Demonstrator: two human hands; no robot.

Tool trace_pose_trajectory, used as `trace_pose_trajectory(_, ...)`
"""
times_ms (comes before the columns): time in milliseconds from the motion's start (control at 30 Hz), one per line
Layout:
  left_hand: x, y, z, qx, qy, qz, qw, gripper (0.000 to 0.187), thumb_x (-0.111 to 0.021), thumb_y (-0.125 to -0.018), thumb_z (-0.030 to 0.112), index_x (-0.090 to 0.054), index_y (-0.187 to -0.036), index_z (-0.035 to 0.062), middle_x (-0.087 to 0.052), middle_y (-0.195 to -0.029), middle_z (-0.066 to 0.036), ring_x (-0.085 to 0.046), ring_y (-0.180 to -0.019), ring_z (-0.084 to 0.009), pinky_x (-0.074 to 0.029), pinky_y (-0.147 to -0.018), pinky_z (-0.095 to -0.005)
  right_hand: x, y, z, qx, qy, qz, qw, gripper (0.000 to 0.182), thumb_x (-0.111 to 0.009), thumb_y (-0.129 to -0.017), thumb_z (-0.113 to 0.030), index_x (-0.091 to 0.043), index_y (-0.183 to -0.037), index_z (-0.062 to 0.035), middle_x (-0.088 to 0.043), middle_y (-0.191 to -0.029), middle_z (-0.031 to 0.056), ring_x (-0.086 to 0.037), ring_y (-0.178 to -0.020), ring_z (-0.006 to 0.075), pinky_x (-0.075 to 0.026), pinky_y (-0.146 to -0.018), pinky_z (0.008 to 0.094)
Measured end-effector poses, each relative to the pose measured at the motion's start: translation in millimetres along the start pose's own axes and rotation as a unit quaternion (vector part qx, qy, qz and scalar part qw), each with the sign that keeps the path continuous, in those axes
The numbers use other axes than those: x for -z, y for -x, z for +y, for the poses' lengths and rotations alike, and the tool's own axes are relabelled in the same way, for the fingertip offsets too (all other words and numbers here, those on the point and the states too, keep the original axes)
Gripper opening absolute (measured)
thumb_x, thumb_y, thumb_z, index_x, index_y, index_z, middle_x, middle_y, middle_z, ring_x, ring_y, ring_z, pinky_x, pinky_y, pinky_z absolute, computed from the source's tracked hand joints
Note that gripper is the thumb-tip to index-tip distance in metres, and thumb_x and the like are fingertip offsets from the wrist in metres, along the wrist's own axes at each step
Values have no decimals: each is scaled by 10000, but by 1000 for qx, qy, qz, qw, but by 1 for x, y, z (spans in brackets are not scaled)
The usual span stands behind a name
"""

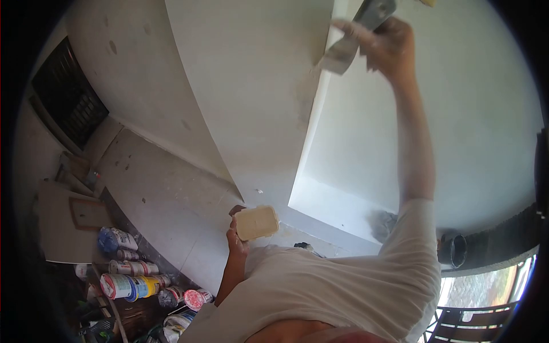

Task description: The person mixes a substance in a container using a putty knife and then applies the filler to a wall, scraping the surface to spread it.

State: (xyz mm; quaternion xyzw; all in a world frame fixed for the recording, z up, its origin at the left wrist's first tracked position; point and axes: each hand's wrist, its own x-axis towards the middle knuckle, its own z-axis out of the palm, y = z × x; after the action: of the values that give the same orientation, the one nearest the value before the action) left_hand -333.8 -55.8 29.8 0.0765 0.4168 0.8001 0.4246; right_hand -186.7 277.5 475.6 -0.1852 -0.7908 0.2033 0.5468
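My right hand [389, 48] is raised at the upper right, its fingers closed round a putty knife [374, 14]. The wide blade [341, 55] lies at the wall's corner edge [321, 80], beside a brownish patch [306, 103] on the wall face; whether it touches is blurred. Lower down, in front of my shirt, my left hand [237, 234] holds a shallow rectangular container [257, 223] from its left side. The container shows a pale cream surface.
Paint cans and buckets [117, 286] stand at the lower left, near a leaning board [68, 228]. A dark bucket [454, 250] is at the right, above a dark metal railing [474, 323]. A dark slatted door [68, 94] is at the far left.
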Motion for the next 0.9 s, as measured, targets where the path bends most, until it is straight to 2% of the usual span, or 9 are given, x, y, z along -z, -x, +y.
trace_pose_trajectory(33, 0, 0, 1, 3, 1, -1, 1000, 494, -527, -970, 481, -537, -1294, 108, -592, -1223, -32, -555, -1201, -188, -443, -1026, -355, 10, -17, 0, 24, 24, 21, 999, 332, -847, -814, -274, -681, -732, 1, -607, -571, 52, -500, -385, 88, -388, -339, 236)
trace_pose_trajectory(67, 0, 0, 1, 7, 2, -2, 1000, 502, -527, -970, 483, -535, -1300, 105, -592, -1230, -34, -552, -1206, -188, -439, -1031, -356, 11, -49, 14, 193, -100, 58, 974, 402, -815, -850, -346, -626, -620, -75, -566, -476, 36, -497, -321, 87, -403, -260, 231)
trace_pose_trajectory(133, -4, 0, 4, 8, 0, 0, 1000, 515, -528, -969, 486, -531, -1309, 98, -591, -1240, -38, -546, -1216, -188, -430, -1042, -357, 33, -57, -18, 127, -114, 101, 980, 405, -802, -861, -361, -638, -657, -52, -573, -495, 33, -485, -325, 86, -369, -254, 228)
trace_pose_trajectory(233, -6, 4, 6, 6, -1, 6, 1000, 527, -529, -970, 486, -527, -1316, 89, -591, -1251, -43, -540, -1227, -189, -418, -1055, -360, 47, -51, -15, 144, -188, 153, 959, 367, -784, -881, -327, -691, -750, 3, -605, -531, 65, -522, -339, 106, -445, -284, 227)
trace_pose_trajectory(367, -3, 3, 3, -4, 9, -1, 1000, 511, -525, -980, 467, -532, -1318, 84, -593, -1259, -47, -542, -1231, -194, -414, -1059, -364, 55, 4, 22, 67, -131, -52, 988, 221, -740, -896, -173, -676, -803, 17, -622, -654, 88, -555, -431, 124, -428, -365, 232)
trace_pose_trajectory(400, -3, 2, 3, -7, 8, -2, 1000, 503, -522, -984, 459, -534, -1319, 85, -594, -1260, -48, -543, -1230, -195, -414, -1059, -364, 50, 15, 39, 84, -129, -86, 984, 243, -756, -869, -202, -729, -822, 35, -610, -587, 75, -585, -438, 131, -439, -360, 217)
trace_pose_trajectory(567, -9, 4, 2, -8, 17, 19, 1000, 488, -509, -1000, 453, -540, -1318, 83, -603, -1247, -50, -554, -1211, -198, -427, -1045, -363, 16, 62, 40, -162, -27, -228, 960, 289, -796, -825, -174, -647, -691, 35, -641, -618, 91, -630, -482, 142, -503, -430, 243)
trace_pose_trajectory(833, 6, 0, -7, -32, 18, -7, 999, 536, -440, -1028, 470, -544, -1355, 58, -604, -1302, -80, -557, -1242, -217, -434, -1065, -385, 10, 14, 31, -76, -108, -161, 978, 340, -809, -843, -257, -689, -781, 55, -648, -636, 102, -653, -533, 145, -553, -502, 252)
trace_pose_trajectory(900, 1, -2, -6, -47, 4, -11, 999, 542, -443, -1024, 478, -546, -1350, 57, -602, -1301, -82, -556, -1244, -221, -436, -1063, -387, 19, -9, 28, 8, -112, -115, 987, 307, -736, -897, -236, -713, -911, 70, -617, -624, 86, -618, -470, 144, -533, -439, 243)
